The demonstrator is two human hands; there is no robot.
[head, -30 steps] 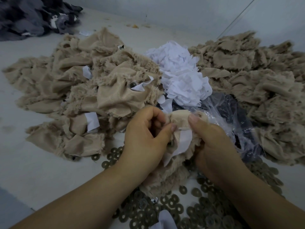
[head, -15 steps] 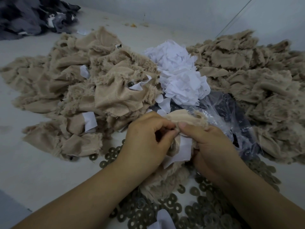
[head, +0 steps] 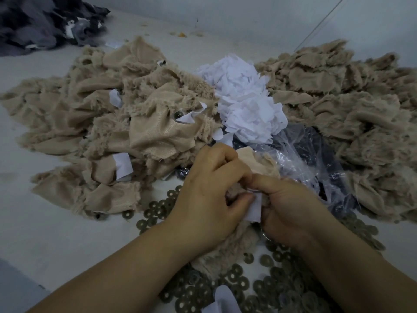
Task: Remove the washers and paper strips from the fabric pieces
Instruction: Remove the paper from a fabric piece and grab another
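Observation:
My left hand (head: 207, 195) and my right hand (head: 291, 208) pinch one beige furry fabric piece (head: 255, 163) between them, low in the middle of the view. A white paper strip (head: 255, 210) hangs from the piece between my thumbs. A thin ring, perhaps a washer, shows at my right thumb; I cannot tell for sure. Below my hands lie several loose dark washers (head: 266, 283). To the left is a heap of beige fabric pieces (head: 144, 123) with paper strips (head: 123, 164) still stuck in them.
A mound of white paper strips (head: 246, 105) sits behind my hands, beside a clear plastic bag (head: 300, 159). Another beige fabric heap (head: 352, 114) fills the right side. Dark grey fabric (head: 42, 23) lies at the far left corner. The surface is pale grey.
My hands have drawn closer together and lower over the fabric piece. The paper strip now hangs shorter between my thumbs, with more of it covered by my fingers.

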